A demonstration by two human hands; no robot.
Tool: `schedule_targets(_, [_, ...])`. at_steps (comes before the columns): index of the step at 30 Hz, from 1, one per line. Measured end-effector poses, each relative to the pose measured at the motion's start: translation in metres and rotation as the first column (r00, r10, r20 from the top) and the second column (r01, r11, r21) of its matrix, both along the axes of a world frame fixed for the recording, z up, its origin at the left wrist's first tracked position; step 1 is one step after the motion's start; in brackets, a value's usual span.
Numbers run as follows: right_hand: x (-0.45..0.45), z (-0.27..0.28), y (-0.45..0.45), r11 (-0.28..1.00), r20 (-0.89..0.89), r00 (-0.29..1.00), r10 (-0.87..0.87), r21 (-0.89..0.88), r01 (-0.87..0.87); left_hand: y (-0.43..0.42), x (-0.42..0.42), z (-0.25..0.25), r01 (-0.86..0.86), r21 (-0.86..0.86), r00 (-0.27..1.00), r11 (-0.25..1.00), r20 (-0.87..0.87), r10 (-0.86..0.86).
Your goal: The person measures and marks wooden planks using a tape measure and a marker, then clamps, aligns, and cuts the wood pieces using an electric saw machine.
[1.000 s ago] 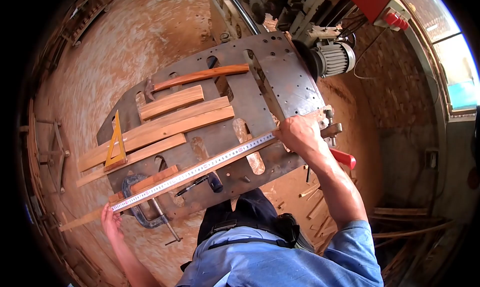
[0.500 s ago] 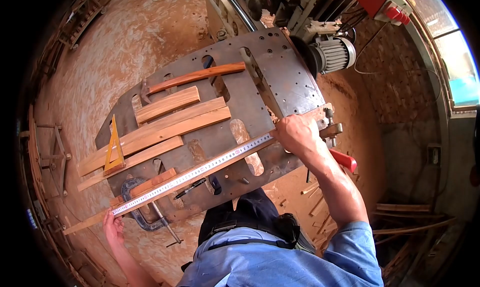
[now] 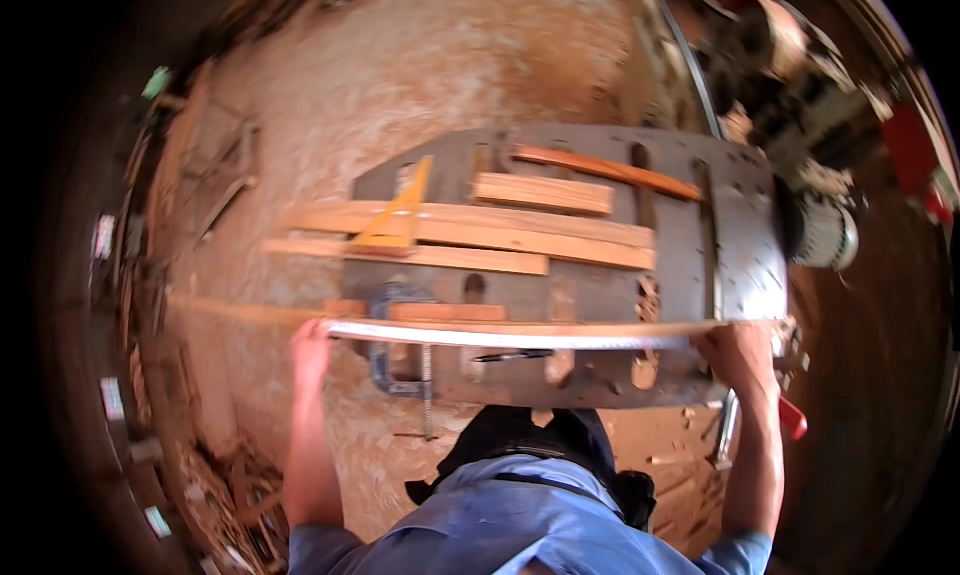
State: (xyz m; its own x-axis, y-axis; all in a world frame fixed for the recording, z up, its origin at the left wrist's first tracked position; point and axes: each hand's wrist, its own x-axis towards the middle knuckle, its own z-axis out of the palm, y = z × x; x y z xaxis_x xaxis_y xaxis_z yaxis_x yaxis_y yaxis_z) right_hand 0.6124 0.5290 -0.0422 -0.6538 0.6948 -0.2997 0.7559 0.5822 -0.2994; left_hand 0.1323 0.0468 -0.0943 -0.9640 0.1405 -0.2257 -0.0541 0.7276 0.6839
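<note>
- Lengthwise, the tape (image 3: 510, 338) spans the table (image 3: 748, 245) near its front edge.
- Left hand (image 3: 311, 345): fingertips pinch one end, past the left edge.
- Right hand (image 3: 740, 355) covers the other; cannot tell its fingers' grip.

The tape measure (image 3: 510, 337) is white, the triangle (image 3: 383, 244) yellow. The hammer handle (image 3: 610, 169) is orange-brown, the shirt (image 3: 475, 510) blue.
</note>
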Motion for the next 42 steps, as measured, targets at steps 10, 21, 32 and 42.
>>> schedule_targets(10, [-0.117, 0.014, -0.114, 0.793, -0.255, 0.957, 0.138, -0.551, -0.261, 0.021, 0.054, 0.037, -0.094, 0.360, 0.987, 0.928, -0.086, 0.133])
schedule_targets(21, [-0.157, 0.011, -0.145, 0.773, -0.332, 0.927, 0.177, -0.535, -0.339, -0.010, 0.036, 0.048, -0.251, 0.396, 0.952, 0.883, -0.066, 0.300])
schedule_targets(32, [-0.238, 0.038, -0.190, 0.788, -0.565, 0.821, -0.084, -0.542, -0.292, 0.126, 0.145, 0.077, -0.070, 0.820, 0.487, 0.568, 0.525, -0.698])
schedule_targets(42, [-0.219, 0.024, -0.165, 0.905, -0.497, 0.788, 0.365, -0.012, -0.426, 0.125, -0.020, 0.083, 0.544, -0.126, 0.836, 0.829, 0.158, -0.525])
